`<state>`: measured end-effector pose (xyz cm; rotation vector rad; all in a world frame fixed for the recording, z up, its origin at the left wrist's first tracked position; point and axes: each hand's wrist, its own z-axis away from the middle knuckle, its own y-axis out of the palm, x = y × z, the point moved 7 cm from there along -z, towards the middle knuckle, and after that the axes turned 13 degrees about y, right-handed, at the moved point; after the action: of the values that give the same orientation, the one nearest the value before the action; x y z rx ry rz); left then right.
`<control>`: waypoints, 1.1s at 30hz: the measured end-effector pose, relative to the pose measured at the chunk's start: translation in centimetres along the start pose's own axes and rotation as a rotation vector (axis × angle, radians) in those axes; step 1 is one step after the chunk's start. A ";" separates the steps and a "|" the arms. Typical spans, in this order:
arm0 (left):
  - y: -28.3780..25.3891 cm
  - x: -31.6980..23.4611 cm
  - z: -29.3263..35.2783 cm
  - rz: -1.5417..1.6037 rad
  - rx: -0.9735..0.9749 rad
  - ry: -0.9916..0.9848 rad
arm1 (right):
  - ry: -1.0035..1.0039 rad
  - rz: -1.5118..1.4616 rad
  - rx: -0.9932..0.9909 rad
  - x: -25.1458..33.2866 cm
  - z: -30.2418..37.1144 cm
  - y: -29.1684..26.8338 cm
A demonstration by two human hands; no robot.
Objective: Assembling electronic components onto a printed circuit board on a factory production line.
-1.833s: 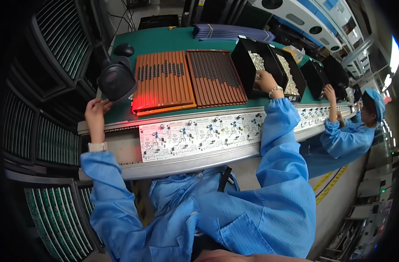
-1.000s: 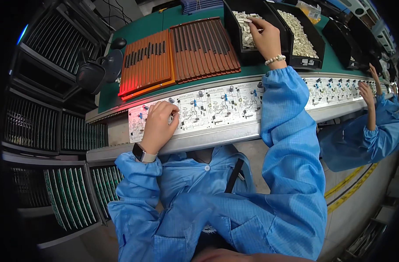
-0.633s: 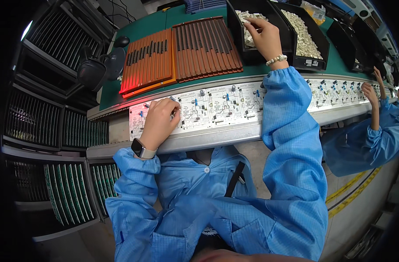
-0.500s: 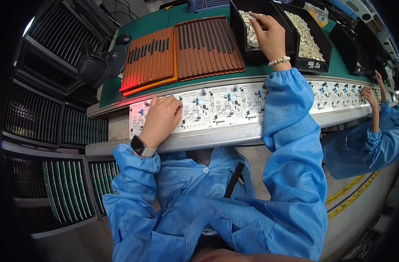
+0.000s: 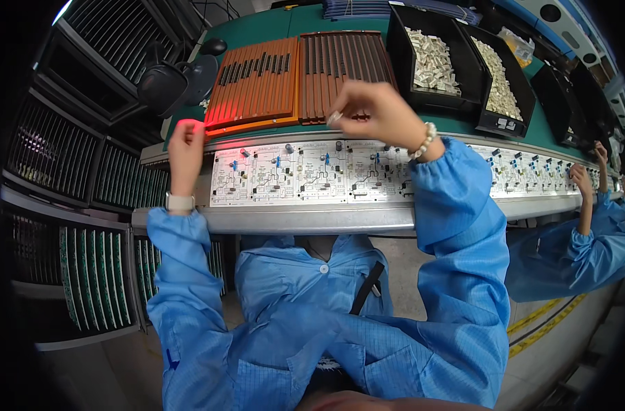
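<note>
A white circuit board (image 5: 305,172) is seen lying flat on a metal conveyor rail (image 5: 305,219) in front of the person, populated with small blue and dark parts. The right hand (image 5: 375,111) is held above the far edge of the board, its fingers curled together, and a small pale component (image 5: 334,118) is pinched between the fingertips. The left hand (image 5: 187,147) is raised at the left end of the board, near its far corner; it is seen from the back with the fingers bent away, so whether anything is gripped cannot be told. A pale watch (image 5: 180,202) is worn on the left wrist and a bead bracelet (image 5: 424,141) on the right.

Beyond the board, two ribbed trays (image 5: 295,75), one orange and one brown, are set side by side on the green bench. To their right, black bins (image 5: 429,58) filled with small pale parts are ranged. At the far right, another person's hand (image 5: 578,179) is laid on further boards along the same rail.
</note>
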<state>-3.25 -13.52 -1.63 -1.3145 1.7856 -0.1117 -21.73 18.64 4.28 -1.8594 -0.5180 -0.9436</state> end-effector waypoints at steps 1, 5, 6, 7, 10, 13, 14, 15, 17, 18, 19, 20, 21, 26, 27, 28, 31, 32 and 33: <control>-0.8 2.2 -0.6 -0.056 -0.072 0.046 | -0.014 -0.001 0.110 0.0 0.0 1.8; -0.4 10.4 -2.7 -0.052 -0.144 0.053 | -0.124 0.025 0.351 1.1 0.7 7.7; 0.1 11.4 -3.0 -0.014 -0.144 0.011 | -0.121 0.023 0.389 1.0 0.9 8.6; 0.6 10.8 -3.7 -0.007 -0.139 0.007 | -0.113 0.019 0.424 1.0 1.3 9.3; 2.0 11.7 -5.0 -0.056 0.012 -0.142 | -0.014 0.124 0.425 1.6 1.8 9.8; 2.2 11.8 -5.3 -0.045 -0.001 -0.129 | 0.025 0.190 0.379 0.9 1.7 10.2; 2.1 11.6 -5.3 0.022 -0.099 -0.028 | 0.042 0.180 0.369 0.8 1.7 10.2; 2.3 11.6 -5.0 0.028 -0.099 -0.038 | 0.062 0.172 0.362 0.5 1.5 10.3; 2.8 10.4 -5.2 0.103 -0.084 -0.033 | 0.050 0.184 0.373 0.4 1.6 10.3; 2.6 10.0 -5.2 0.116 -0.087 0.002 | 0.022 0.199 0.384 0.6 1.6 10.4; 2.4 9.9 -5.2 0.117 -0.089 -0.007 | 0.024 0.198 0.393 0.5 1.6 10.5; 2.3 9.9 -5.3 0.023 -0.066 -0.025 | 0.018 0.200 0.382 0.6 1.7 10.5; 2.2 10.0 -5.3 -0.070 -0.044 -0.042 | 0.012 0.204 0.371 0.7 1.8 10.5; 1.9 11.1 -5.1 -0.022 -0.093 0.015 | -0.025 0.288 0.385 1.7 2.0 10.4; 1.8 11.1 -5.1 -0.019 -0.098 0.011 | -0.028 0.286 0.389 1.9 2.0 10.3; 1.8 11.3 -5.1 0.002 -0.100 -0.005 | -0.028 0.290 0.394 1.6 2.0 10.3; 1.7 11.7 -5.0 0.010 -0.112 -0.013 | -0.194 0.258 0.355 2.0 2.3 10.0; 1.7 11.7 -4.9 -0.006 -0.117 -0.001 | -0.185 0.257 0.356 2.0 2.3 10.0; 1.8 11.8 -4.7 -0.005 -0.124 -0.004 | -0.177 0.257 0.358 2.0 2.2 10.0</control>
<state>-8.33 -24.14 -6.79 -1.4052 1.8104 -0.0009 -12.76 15.95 -0.29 -1.6405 -0.5027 -0.4817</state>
